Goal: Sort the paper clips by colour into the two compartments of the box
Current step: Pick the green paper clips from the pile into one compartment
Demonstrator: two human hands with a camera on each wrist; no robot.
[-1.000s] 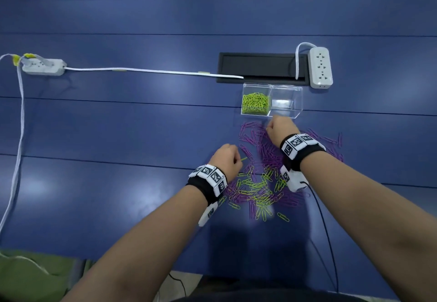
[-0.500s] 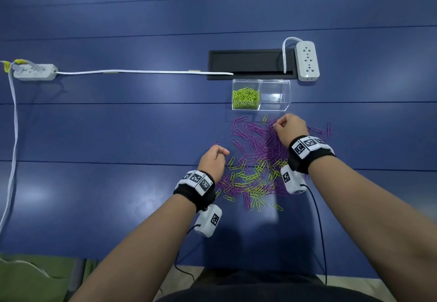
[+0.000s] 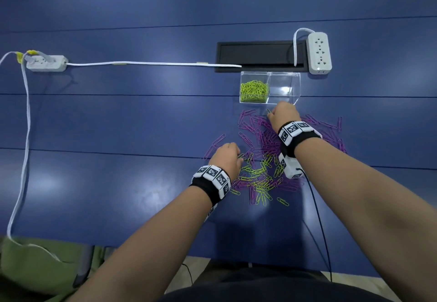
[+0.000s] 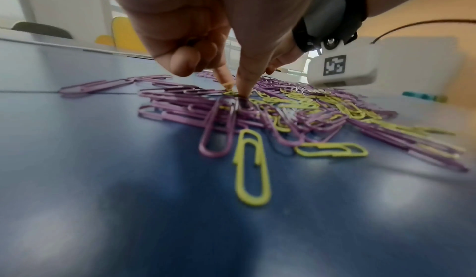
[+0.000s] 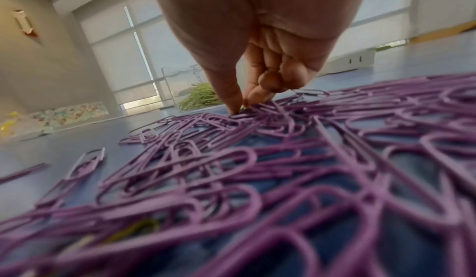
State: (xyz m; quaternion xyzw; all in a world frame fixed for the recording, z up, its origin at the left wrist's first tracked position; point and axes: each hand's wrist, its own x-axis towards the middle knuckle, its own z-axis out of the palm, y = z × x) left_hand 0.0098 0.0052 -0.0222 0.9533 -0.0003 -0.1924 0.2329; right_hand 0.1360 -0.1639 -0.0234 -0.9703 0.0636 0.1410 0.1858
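A clear two-compartment box [image 3: 270, 74] stands on the blue table. Its left compartment holds green paper clips [image 3: 254, 91]; the right compartment [image 3: 285, 86] looks empty. In front of it lies a mixed heap, purple clips [image 3: 267, 141] farther away and green clips [image 3: 257, 178] nearer me. My right hand [image 3: 270, 115] [image 5: 239, 108] pinches a lone green clip [image 3: 268, 112] just in front of the box, thumb and forefinger down on the table. My left hand [image 3: 237, 157] [image 4: 235, 92] pinches a green clip [image 4: 230, 93] at the heap's left edge.
A white power strip [image 3: 319, 52] and a black cable slot [image 3: 257, 57] lie just behind the box. A second power strip [image 3: 46, 63] sits far left, its white cord [image 3: 142, 63] running across. A black wire [image 3: 316, 207] trails from my right wrist to the near table edge.
My right hand has shifted left onto the lone green clip in front of the box and pinched it. My left hand has lowered its fingertips onto a green clip in the heap.
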